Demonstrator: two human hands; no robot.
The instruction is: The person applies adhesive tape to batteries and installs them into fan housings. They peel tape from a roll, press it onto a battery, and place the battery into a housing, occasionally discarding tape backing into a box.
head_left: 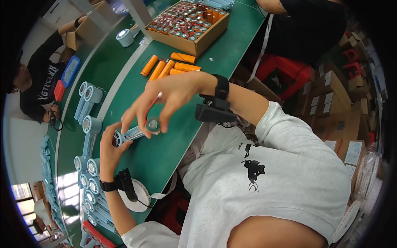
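Note:
My left hand (108, 148) grips one ring end of a light blue plastic holder (131, 133) over the green table (165, 153). My right hand (165, 99) pinches the holder's other ring end, where a round battery end (153, 125) shows, and a thin red wire (154, 101) runs up between its fingers. Both wrists wear black bands with small black devices. Several orange cylindrical batteries (169, 66) lie on the table just beyond my right hand.
A cardboard box (188, 22) full of upright batteries stands at the far end. More light blue holders (87, 103) lie along the conveyor strip on the left. A tape roll (138, 196) lies by my left wrist. Another person (37, 78) in black sits across.

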